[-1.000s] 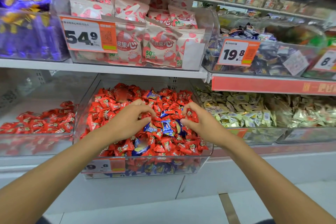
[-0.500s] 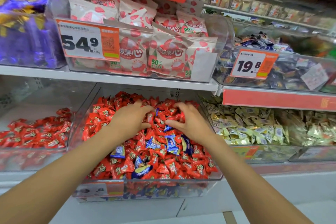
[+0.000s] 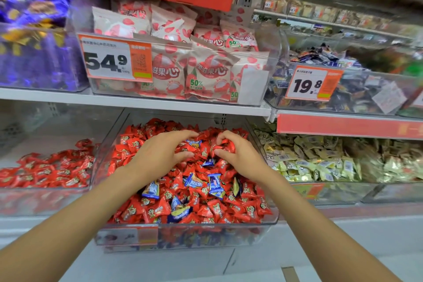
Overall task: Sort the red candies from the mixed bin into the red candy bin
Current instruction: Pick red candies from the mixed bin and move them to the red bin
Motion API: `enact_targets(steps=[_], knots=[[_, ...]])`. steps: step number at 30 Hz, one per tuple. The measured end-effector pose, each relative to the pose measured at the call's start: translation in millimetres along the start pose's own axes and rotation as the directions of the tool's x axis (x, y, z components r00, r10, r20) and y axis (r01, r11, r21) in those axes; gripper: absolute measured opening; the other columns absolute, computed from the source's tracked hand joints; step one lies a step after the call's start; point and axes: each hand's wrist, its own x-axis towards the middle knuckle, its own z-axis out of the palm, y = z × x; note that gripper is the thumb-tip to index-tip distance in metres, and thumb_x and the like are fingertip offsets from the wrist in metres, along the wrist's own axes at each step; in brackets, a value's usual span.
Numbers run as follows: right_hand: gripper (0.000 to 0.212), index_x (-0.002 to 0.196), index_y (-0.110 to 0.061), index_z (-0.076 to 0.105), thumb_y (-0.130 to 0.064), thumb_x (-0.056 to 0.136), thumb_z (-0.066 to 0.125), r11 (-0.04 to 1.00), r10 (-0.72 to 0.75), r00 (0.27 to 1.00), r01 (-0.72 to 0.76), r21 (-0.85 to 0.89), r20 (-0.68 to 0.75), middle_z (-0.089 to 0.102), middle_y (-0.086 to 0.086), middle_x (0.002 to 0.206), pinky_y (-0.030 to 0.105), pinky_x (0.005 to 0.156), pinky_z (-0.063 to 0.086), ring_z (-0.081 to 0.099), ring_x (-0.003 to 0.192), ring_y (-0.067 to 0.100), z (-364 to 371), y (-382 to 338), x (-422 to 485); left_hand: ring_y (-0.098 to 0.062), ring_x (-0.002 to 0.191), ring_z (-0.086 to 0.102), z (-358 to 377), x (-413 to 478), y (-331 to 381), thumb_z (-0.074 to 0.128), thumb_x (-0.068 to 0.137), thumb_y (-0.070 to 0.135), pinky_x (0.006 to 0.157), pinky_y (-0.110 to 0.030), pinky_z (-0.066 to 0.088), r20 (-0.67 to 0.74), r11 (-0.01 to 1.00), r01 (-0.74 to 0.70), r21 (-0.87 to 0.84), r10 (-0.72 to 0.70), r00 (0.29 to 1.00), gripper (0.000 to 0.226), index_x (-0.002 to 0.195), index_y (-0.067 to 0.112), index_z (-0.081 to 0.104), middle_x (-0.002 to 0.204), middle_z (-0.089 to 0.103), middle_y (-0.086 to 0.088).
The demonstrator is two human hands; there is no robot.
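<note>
left hand [image 3: 160, 155] and right hand [image 3: 241, 159] clenched on red candies [image 3: 207, 147] in mixed bin [image 3: 183, 228], cupped inward to gather a batch; red candy bin [image 3: 34, 200] just left of left hand.

Both arms reach forward, hands close together. The left hand [image 3: 160, 155] and right hand [image 3: 240, 158] curl fingers and thumbs round red candies [image 3: 226, 145].

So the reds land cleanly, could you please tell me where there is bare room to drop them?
The red candy bin has bare floor behind its low pile, back to the rear wall. The mixed bin is heaped wall to wall, and the left hand and right hand grip red candies in it.
</note>
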Motion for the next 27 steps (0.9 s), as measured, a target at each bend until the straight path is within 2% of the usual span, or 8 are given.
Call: enact_targets(steps=[2,6,11,14,16,21,24,27], knots=[[0.012,0.09,-0.025,0.052,-0.02,0.09,0.064,0.997,-0.007,1.0,0.008,0.07,-0.018,0.059,-0.009,0.103,0.033,0.091,0.041,0.055,0.102,0.016,-5,-5,-7,-0.014,0.115,0.056,-2,-2,-2,0.061,0.087,0.041,0.093,-0.034,0.047,0.021,1.0,-0.008,-0.021,0.008,1.0,0.038,0.125,0.035,0.056,0.126,0.06,0.01],[0.011,0.09,-0.026,0.053,-0.02,0.09,0.063,0.991,0.001,0.997,0.01,0.133,-0.08,0.06,-0.014,0.101,0.04,0.083,0.046,0.056,0.097,0.041,-12,-14,-19,-0.013,0.114,0.057,-9,-9,-3,0.063,0.087,0.039,0.093,-0.032,0.046,0.019,1.0,0.012,-0.018,-0.012,1.0,0.024,0.109,0.03,0.062,0.122,0.062,0.008],[0.012,0.089,-0.028,0.053,-0.021,0.091,0.062,0.984,-0.021,0.995,0.038,0.172,-0.102,0.06,-0.014,0.095,0.031,0.07,0.038,0.054,0.092,0.051,-5,-32,-34,-0.01,0.106,0.058,-31,-30,-4,0.064,0.086,0.039,0.087,-0.027,0.044,-0.003,0.998,0.001,-0.056,-0.002,1.0,0.024,0.108,0.028,0.063,0.113,0.063,0.012],[0.015,0.087,-0.032,0.053,-0.022,0.091,0.062,0.988,-0.022,0.996,0.034,0.15,-0.081,0.063,0.005,0.097,0.051,0.076,0.046,0.054,0.094,0.055,7,-44,-39,-0.007,0.104,0.058,-46,-52,-16,0.067,0.084,0.038,0.089,-0.028,0.045,-0.025,0.998,0.003,-0.068,-0.004,1.0,0.023,0.105,0.03,0.064,0.109,0.064,0.014],[0.016,0.086,-0.033,0.053,-0.021,0.091,0.063,0.992,-0.03,0.996,0.04,0.118,-0.084,0.063,0.015,0.097,0.057,0.084,0.044,0.055,0.093,0.051,15,-57,-38,-0.006,0.102,0.058,-58,-67,-28,0.069,0.083,0.038,0.09,-0.029,0.046,-0.02,0.997,0.026,-0.073,-0.027,0.999,0.025,0.106,0.028,0.065,0.108,0.064,0.014],[0.026,0.087,-0.04,0.05,-0.019,0.088,0.066,0.982,-0.15,0.988,0.148,-0.114,-0.016,0.057,0.001,0.098,0.032,0.084,0.04,0.055,0.091,0.018,32,-92,-17,0.0,0.082,0.06,-90,-103,-63,0.075,0.079,0.026,0.075,-0.019,0.044,-0.066,0.971,0.117,-0.207,-0.133,0.989,0.015,0.09,0.029,0.066,0.086,0.065,0.02],[0.025,0.086,-0.041,0.05,-0.023,0.089,0.066,0.987,-0.147,0.989,0.147,-0.067,0.007,0.059,-0.003,0.103,0.03,0.087,0.04,0.055,0.098,0.014,42,-113,-4,0.004,0.076,0.061,-105,-120,-80,0.076,0.078,0.019,0.067,-0.01,0.043,-0.082,0.944,0.168,-0.283,-0.198,0.977,0.015,0.085,0.027,0.066,0.076,0.066,0.018],[0.028,0.084,-0.041,0.051,-0.018,0.088,0.067,0.971,-0.24,0.97,0.24,0.012,0.03,0.062,-0.003,0.105,0.024,0.09,0.039,0.056,0.102,0.011,62,-151,9,0.008,0.07,0.059,-115,-130,-108,0.077,0.077,0.018,0.064,-0.006,0.041,-0.094,0.93,0.211,-0.3,-0.248,0.964,0.017,0.082,0.029,0.065,0.079,0.063,0.031]])
